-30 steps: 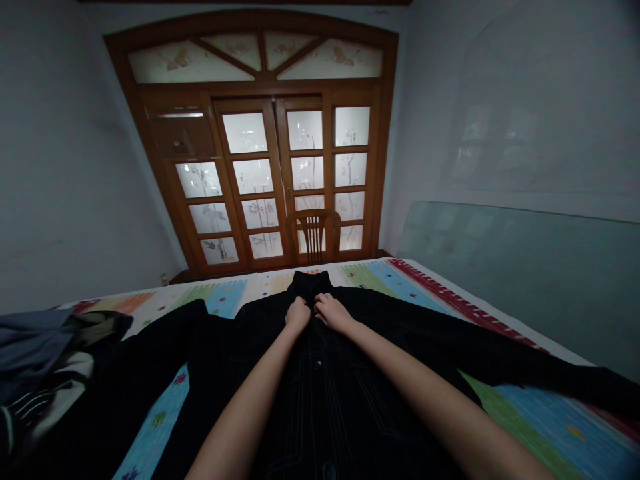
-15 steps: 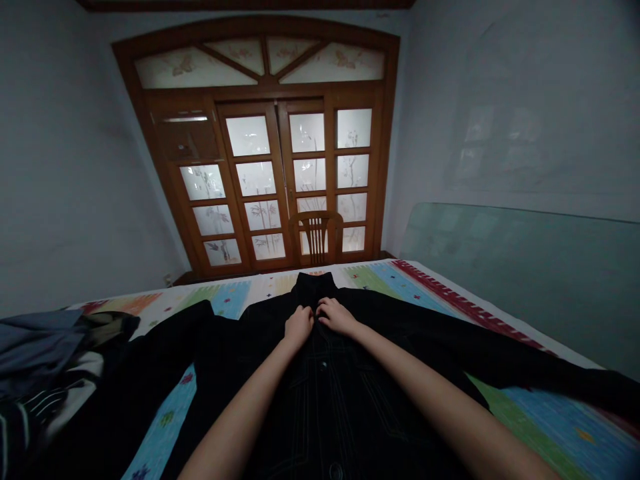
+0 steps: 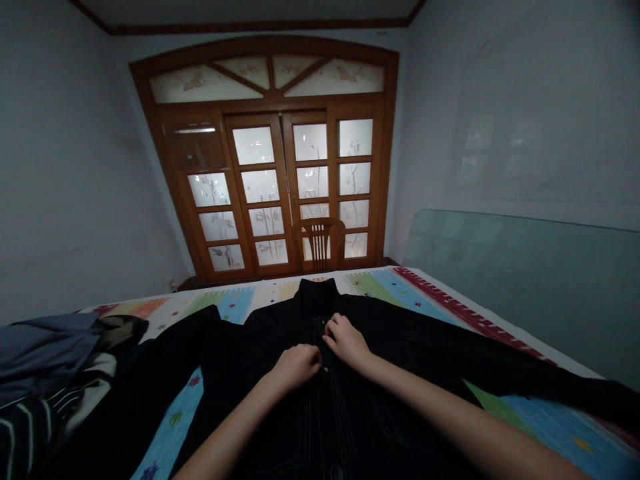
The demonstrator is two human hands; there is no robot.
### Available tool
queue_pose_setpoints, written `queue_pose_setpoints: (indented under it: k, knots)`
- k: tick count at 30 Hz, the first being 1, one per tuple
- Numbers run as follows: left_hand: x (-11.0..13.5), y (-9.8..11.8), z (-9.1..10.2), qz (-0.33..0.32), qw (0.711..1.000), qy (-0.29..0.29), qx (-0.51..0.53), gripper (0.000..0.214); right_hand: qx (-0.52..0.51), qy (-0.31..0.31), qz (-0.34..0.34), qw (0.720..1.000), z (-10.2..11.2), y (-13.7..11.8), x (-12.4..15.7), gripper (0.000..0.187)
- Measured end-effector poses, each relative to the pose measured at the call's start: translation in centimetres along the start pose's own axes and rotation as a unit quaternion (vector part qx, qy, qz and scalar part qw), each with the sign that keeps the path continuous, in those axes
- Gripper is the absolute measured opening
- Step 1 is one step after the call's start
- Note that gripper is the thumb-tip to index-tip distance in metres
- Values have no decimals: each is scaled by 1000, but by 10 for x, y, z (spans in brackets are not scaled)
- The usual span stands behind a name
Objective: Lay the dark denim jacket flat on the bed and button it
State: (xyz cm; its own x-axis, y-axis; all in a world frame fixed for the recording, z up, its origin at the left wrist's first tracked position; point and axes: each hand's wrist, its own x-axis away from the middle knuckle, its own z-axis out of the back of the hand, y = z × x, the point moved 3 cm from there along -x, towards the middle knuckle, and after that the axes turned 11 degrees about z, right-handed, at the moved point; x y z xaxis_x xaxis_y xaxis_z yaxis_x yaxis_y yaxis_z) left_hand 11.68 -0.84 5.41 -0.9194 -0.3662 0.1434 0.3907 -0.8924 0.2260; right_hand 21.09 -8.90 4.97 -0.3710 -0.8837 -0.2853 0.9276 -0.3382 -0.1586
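Note:
A black denim-style jacket (image 3: 350, 413) lies front side up on the bed, its sleeves spread to both sides and its collar (image 3: 317, 293) pointing away from me. My left hand (image 3: 299, 365) is closed at the front placket, fingers curled beside a metal button (image 3: 325, 371). Higher up, just below the collar, my right hand (image 3: 346, 340) grips the other side of the placket with bent fingers. My hands partly hide the cloth that they hold. Another button (image 3: 336, 472) shows low on the jacket front.
A heap of clothes (image 3: 47, 353), grey and striped, lies on the left of the bed. Under the jacket spreads a colourful bedsheet (image 3: 555, 420). A pale green headboard (image 3: 515, 267) stands on the right. Beyond the bed are a wooden chair (image 3: 320, 230) and glazed wooden doors (image 3: 260, 187).
My left hand has moved down the placket, from near the collar to the button below. My right hand has stayed near the collar, shifting slightly. The view has tilted up a little.

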Motion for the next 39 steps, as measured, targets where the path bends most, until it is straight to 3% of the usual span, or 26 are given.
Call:
queue_pose_setpoints:
  k: [7, 15, 18, 23, 30, 35, 39]
  knots:
    - [15, 10, -9, 30, 999, -3, 15, 20, -22, -70, -80, 994, 1, -26, 42, 32]
    - [-4, -1, -16, 67, 983, -16, 171, 10, -112, -43, -144, 982, 11, -25, 50, 24]
    - [-8, -5, -17, 94, 960, -18, 263, 9, -215, -33, -170, 961, 8, -12, 50, 24]
    - [-5, 1, -13, 156, 900, -29, 407, 15, -389, -22, -198, 900, 3, 1, 45, 28]
    - [-11, 17, -23, 206, 829, -35, 519, 25, -494, -11, -190, 849, -1, -6, 41, 26]
    - [-14, 17, -31, 231, 808, -25, 542, 31, -502, -45, -162, 849, -4, -3, 40, 30]
    - [-13, 15, -29, 239, 802, -35, 546, 33, -451, -38, -118, 884, -5, 3, 40, 34]
